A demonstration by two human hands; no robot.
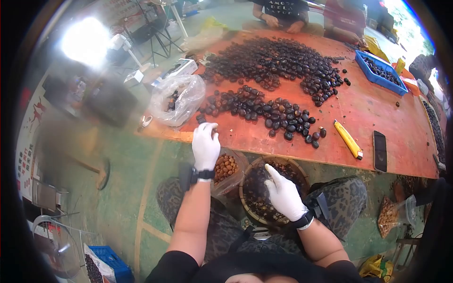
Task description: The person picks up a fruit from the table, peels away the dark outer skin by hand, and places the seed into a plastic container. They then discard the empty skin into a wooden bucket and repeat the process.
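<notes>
My left hand (pixel 206 146), in a white glove, is at the near left edge of the red table (pixel 292 142). Its fingers are curled together, and a small dark piece (pixel 201 119) shows right at the fingertips; I cannot tell what it is. Also gloved, my right hand (pixel 285 195) hangs over a round woven basket (pixel 243 195) with dark shell bits inside. Two of its fingers stretch apart, and nothing shows between them. Beside the basket, a clear plastic bag (pixel 241 162) contains brown kernels (pixel 225 169). Dark glossy nuts (pixel 283 115) lie in a loose row on the table.
A large heap of dark nuts (pixel 269 56) covers the table's far part. A yellow box cutter (pixel 348 139) and a black phone (pixel 380 151) lie at the right, below a blue tray (pixel 382 75) of nuts. One plastic bag (pixel 177 99) stands left. Two people (pixel 283 16) sit opposite.
</notes>
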